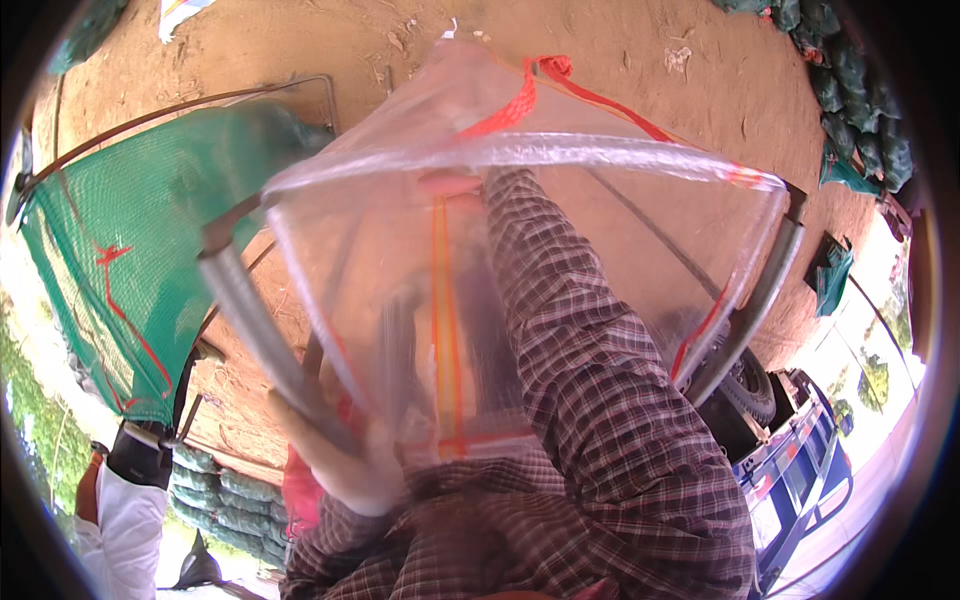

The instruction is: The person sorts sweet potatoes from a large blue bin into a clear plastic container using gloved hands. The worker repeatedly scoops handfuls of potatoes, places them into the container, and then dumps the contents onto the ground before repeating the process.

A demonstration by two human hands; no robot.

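Note:
A clear plastic bag [615, 247] with an orange-yellow stripe hangs open in front of me, its folded rim spread over a metal tube frame. My left hand [349, 469], blurred, wraps around the lower end of the frame's left metal tube [259, 330], beside the bag's near edge. My right arm reaches away from me over the bag's mouth. At the far rim, my right hand [450, 184] shows only in part through the plastic, so its grip is unclear. Red tape [514, 105] is tied at the bag's far side.
Left, a green mesh bag [165, 202] hangs on another metal frame, with a person in a white shirt [127, 517] beyond. Filled green bags [855, 90] are stacked far right, more [225, 502] lower left. A blue vehicle [799, 450] and tyre [750, 386] stand right on bare earth.

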